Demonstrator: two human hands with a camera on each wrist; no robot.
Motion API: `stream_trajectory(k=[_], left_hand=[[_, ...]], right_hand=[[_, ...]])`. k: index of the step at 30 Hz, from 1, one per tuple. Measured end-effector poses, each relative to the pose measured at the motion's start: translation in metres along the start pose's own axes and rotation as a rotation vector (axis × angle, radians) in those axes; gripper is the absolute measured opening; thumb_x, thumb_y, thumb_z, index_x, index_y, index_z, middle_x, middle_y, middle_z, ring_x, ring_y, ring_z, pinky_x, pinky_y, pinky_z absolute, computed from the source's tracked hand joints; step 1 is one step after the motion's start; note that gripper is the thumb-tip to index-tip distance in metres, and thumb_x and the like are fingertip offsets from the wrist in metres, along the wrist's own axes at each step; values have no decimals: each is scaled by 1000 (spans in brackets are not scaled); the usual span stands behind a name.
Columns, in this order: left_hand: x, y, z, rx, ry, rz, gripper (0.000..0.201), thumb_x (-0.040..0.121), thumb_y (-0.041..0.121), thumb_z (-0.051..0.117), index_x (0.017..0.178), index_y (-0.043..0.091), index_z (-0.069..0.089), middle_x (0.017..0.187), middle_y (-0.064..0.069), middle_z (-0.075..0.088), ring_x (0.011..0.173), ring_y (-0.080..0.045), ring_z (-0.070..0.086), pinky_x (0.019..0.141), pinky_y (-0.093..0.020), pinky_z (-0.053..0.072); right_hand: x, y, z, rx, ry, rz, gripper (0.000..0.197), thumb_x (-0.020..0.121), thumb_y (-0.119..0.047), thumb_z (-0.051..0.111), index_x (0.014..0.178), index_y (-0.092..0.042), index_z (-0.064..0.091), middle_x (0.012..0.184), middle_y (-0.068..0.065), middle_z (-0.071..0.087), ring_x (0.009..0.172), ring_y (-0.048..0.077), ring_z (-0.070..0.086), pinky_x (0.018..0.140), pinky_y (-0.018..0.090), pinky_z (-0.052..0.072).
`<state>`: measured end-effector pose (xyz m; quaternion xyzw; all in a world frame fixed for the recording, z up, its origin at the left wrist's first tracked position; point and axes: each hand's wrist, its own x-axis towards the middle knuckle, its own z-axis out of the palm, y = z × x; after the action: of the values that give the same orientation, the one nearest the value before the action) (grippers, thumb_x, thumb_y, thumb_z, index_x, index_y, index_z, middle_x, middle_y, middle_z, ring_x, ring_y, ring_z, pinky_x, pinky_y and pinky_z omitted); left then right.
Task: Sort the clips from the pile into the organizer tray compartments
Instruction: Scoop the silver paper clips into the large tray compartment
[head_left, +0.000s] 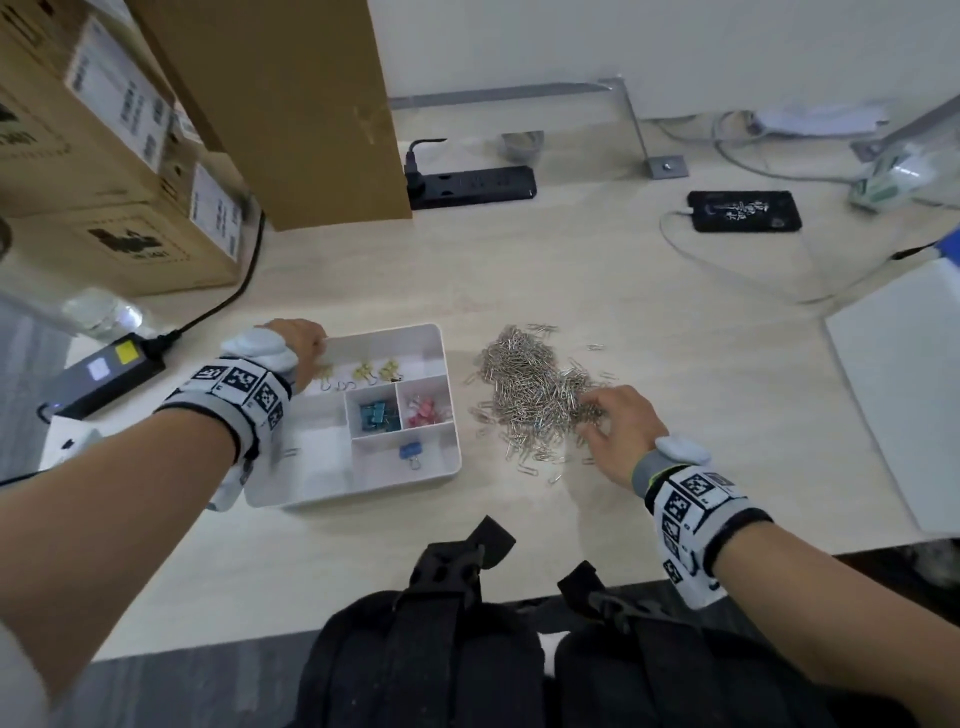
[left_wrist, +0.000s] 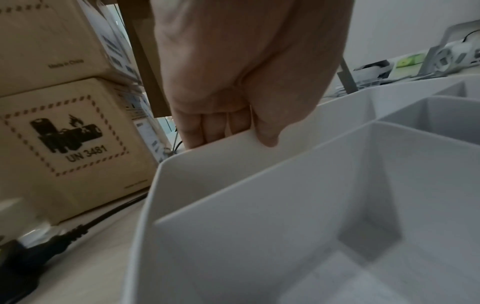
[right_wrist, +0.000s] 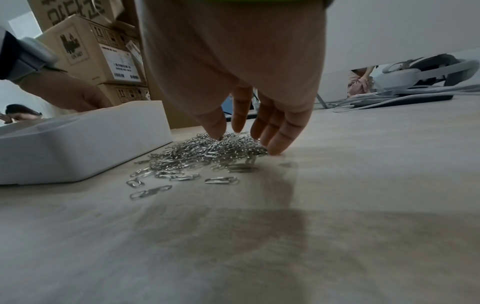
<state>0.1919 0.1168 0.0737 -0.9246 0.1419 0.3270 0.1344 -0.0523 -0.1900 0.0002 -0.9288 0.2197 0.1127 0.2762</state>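
A: Where was the heap of small silver wire paper clips (head_left: 535, 387) vs the R hand (head_left: 621, 431)?
B: On the pale wood tabletop (head_left: 675, 312), right of the white plastic organizer tray (head_left: 452, 457); straight fingers (right_wrist: 281, 134) spread, tips on its near-right edge, holding nothing I could see.
A: L hand (head_left: 304, 345)?
B: Pinched the tray's far-left rim, thumb inside.

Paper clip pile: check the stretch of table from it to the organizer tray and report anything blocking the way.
Nothing visible blocks it. The paper clip pile lies just right of the organizer tray, with only bare table and stray clips between. The right hand already touches the pile; the left hand grips the tray's far-left rim.
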Motion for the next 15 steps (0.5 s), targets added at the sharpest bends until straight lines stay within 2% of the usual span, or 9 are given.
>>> stream_trajectory(k=[3,5,8,11,13,15], left_hand=[[1,-13,1,33,-30,-26,20,84,6,53,101,16,57,117,-6,59,95,-25,55,79,-31,44],[-1,-26,7,14,-5,-53,22,85,5,55,104,14,57,117,-7,57,103,-27,57,83,-33,45],[-4,-50,13,-50,-52,-137,19,85,5,56,101,14,53,116,-2,55,110,-25,56,83,-31,44],[-10,-62,22,-60,-55,-194,19,90,14,53,108,16,51,122,-5,54,116,-27,53,89,-33,43],[-11,-63,30,-52,-14,-188,20,94,20,48,112,14,51,127,-8,53,116,-28,53,90,-35,42],[-12,-57,40,-78,67,-148,16,95,21,45,106,11,51,121,-10,56,111,-29,55,86,-33,41]], right_hand=[[3,-10,1,4,20,-13,34,87,-27,61,121,-22,56,123,4,52,115,25,48,94,35,43],[7,-17,0,12,25,-26,34,87,-27,61,120,-22,56,121,5,53,113,25,49,94,36,44],[12,-27,1,15,18,-36,33,87,-27,62,119,-24,56,120,3,53,113,23,50,95,38,45],[18,-34,3,0,10,-24,33,87,-28,61,119,-26,55,122,2,51,116,23,48,97,38,44],[22,-42,5,-35,-7,-26,38,87,-29,61,124,-25,52,125,4,49,117,24,46,99,37,42],[26,-49,7,-60,-10,-26,43,86,-30,61,127,-25,49,127,4,48,118,25,44,99,36,41]])
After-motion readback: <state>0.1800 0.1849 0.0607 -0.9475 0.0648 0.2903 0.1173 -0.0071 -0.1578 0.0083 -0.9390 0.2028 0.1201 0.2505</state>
